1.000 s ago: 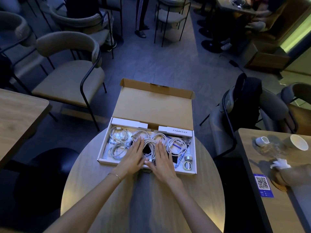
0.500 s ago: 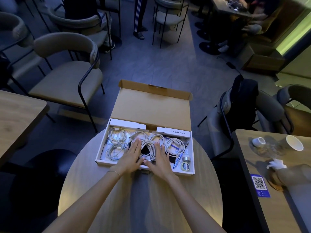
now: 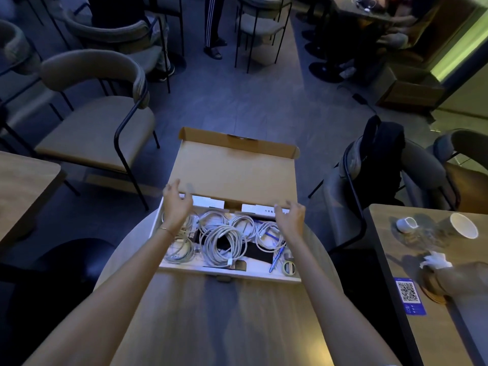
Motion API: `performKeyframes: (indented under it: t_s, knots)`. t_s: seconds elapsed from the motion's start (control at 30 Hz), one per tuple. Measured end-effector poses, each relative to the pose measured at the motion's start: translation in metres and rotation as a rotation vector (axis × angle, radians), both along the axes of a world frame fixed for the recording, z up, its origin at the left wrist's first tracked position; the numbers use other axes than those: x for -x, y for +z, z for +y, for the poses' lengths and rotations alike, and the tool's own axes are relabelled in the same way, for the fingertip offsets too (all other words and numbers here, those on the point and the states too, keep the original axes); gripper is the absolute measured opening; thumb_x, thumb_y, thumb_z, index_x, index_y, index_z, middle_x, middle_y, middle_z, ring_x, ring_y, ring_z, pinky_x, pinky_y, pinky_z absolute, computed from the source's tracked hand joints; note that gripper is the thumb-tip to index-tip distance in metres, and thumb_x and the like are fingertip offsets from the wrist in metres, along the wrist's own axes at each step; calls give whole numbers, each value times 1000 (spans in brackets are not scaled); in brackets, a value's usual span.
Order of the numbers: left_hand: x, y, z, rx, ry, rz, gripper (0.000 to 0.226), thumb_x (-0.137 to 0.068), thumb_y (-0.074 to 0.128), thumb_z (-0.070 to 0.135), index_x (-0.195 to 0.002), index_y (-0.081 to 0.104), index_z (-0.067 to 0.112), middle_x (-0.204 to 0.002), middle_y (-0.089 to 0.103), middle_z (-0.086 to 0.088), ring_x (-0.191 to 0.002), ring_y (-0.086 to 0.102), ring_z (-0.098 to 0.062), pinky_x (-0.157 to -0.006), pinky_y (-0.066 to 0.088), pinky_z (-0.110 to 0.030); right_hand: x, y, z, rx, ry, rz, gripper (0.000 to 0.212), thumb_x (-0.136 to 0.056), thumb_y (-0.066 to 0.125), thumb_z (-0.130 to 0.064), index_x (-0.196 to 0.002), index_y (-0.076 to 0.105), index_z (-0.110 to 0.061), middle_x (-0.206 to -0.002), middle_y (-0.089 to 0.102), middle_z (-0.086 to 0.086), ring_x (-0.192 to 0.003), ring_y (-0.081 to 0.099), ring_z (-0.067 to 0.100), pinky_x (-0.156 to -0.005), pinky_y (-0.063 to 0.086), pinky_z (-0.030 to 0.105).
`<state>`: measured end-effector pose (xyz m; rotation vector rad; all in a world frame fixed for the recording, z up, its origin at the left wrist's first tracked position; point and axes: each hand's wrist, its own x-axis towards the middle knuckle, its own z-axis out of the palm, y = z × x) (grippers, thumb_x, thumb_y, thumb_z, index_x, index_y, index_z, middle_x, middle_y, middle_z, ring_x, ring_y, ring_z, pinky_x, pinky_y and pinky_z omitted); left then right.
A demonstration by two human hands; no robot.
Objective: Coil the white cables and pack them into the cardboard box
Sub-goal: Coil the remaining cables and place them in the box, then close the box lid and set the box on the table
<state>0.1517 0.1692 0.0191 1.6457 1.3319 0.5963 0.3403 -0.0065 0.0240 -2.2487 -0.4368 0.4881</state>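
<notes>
Cardboard box (image 3: 227,270) sat open on the round table (image 3: 211,313), white cables (image 3: 221,243) coiled inside, below and between both wrists. Left hand (image 3: 175,204) and right hand (image 3: 290,216) reached over the cables to the raised lid (image 3: 235,175), fingers loosely spread at its lower corners; actual grip could not be told.

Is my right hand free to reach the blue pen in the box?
Probably yes: the right hand hovers empty at the open lid, and the blue pen lies uncovered below it in the cardboard box.
</notes>
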Motion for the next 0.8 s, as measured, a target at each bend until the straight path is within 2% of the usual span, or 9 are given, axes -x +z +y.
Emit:
performKeyframes:
  t_s: [0.07, 0.13, 0.23, 0.37, 0.43, 0.5, 0.6, 0.73, 0.8]
  knots:
    - [0, -8, 10, 66, 41, 11, 44, -91, 47, 9, -133, 41, 0, -140, 33, -22, -125, 42, -34, -106, 37, -39, -14, -10, 1, 14, -54, 23, 36, -90, 58, -16, -120, 54, 4, -133, 40, 22, -123, 40, 31, -99, 31, 27]
    - [2, -19, 20, 99, 71, 16, 32, -82, 47, 5, -113, 54, 2, -128, 45, -25, -116, 48, -37, -100, 42, -42, -24, -19, 3, 20, -97, 43, 35, -88, 59, -15, -116, 56, 5, -129, 47, 24, -122, 41, 30, -97, 33, 28]
    - [1, -32, 32, 135, 125, 6, 14, -73, 47, -1, -80, 53, 10, -103, 55, -26, -93, 56, -35, -76, 49, -37, -31, -21, 9, 18, -163, 93, 53, -88, 61, -16, -133, 44, 3, -135, 46, 22, -126, 43, 33, -102, 34, 32]
    - [-8, -22, 33, 158, 183, -19, 38, -77, 53, -5, -67, 36, 27, -98, 46, -10, -82, 50, -24, -67, 42, -26, -35, -23, 17, -23, -237, 136, 66, -85, 65, -15, -141, 34, 1, -142, 40, 20, -127, 45, 33, -104, 36, 35]
    - [-9, -21, 32, 145, 197, -26, 42, -80, 55, -8, -67, 34, 27, -101, 37, -5, -76, 43, -16, -63, 34, -20, -38, -22, 19, -25, -288, 166, 70, -85, 64, -14, -144, 28, 3, -146, 36, 20, -132, 41, 34, -107, 33, 36]
    - [-7, -23, 31, 165, 195, -61, 28, -80, 57, -6, -72, 42, 17, -108, 38, -12, -73, 44, -15, -68, 36, -18, -40, -25, 19, 1, -313, 170, 65, -85, 63, -12, -140, 33, 4, -144, 38, 21, -128, 44, 34, -104, 36, 36]
    - [3, -33, 38, 143, 200, -119, 16, -75, 59, -4, -86, 50, 4, -115, 50, -25, -73, 54, -14, -74, 48, -28, -39, -26, 21, -4, -305, 143, 39, -81, 58, -9, -117, 51, 5, -128, 53, 21, -97, 55, 27, -83, 43, 30]
    - [18, -50, 47, 205, 175, -142, 47, -72, 58, 4, -119, 50, 2, -127, 49, -21, -93, 63, -18, -86, 53, -33, -37, -26, 20, -100, -342, 195, 46, -79, 55, -2, -125, 53, -1, -121, 58, 12, -99, 61, 25, -79, 45, 27]
    - [24, -62, 50, 216, 176, -159, 46, -66, 54, 12, -111, 52, 7, -126, 49, -19, -102, 63, -24, -88, 54, -44, -36, -27, 18, -173, -354, 237, 39, -75, 54, 3, -113, 60, -1, -109, 67, 12, -95, 66, 26, -77, 50, 30]
